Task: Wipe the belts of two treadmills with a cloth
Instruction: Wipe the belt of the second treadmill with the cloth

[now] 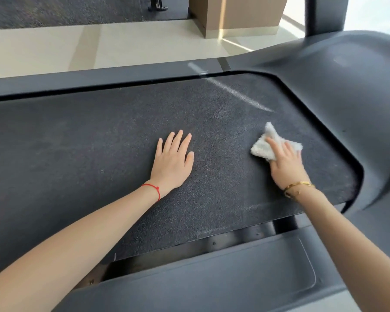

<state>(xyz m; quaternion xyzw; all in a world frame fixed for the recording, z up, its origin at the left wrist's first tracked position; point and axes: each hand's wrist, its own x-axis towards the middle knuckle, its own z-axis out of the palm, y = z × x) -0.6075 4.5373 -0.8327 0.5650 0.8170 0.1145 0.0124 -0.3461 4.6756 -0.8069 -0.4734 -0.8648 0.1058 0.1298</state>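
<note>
Where the right hand (285,162) comes down near the belt's curved front end, its fingers lie spread over a white fluffy cloth (269,146), pressing it flat onto the treadmill belt (99,143); whether the thumb curls under the cloth cannot be told. A gold bracelet (298,188) circles that wrist. The left hand (173,162) lies apart from the cloth, toward the middle of the belt, palm down with straight fingers slightly fanned, holding nothing. A red string (153,191) is tied round its wrist. The belt is dark and grainy, with a pale streak (241,95) running slantwise across it beyond the cloth. Around the belt's front end wraps the grey motor cover (347,86), and a grey side rail (212,278) runs along the near edge, with a shallow recessed panel in it that holds nothing visible. On the far side, past the other rail (99,78), lies a pale tiled floor (54,48) with a brown column base (239,14) standing on it.
</note>
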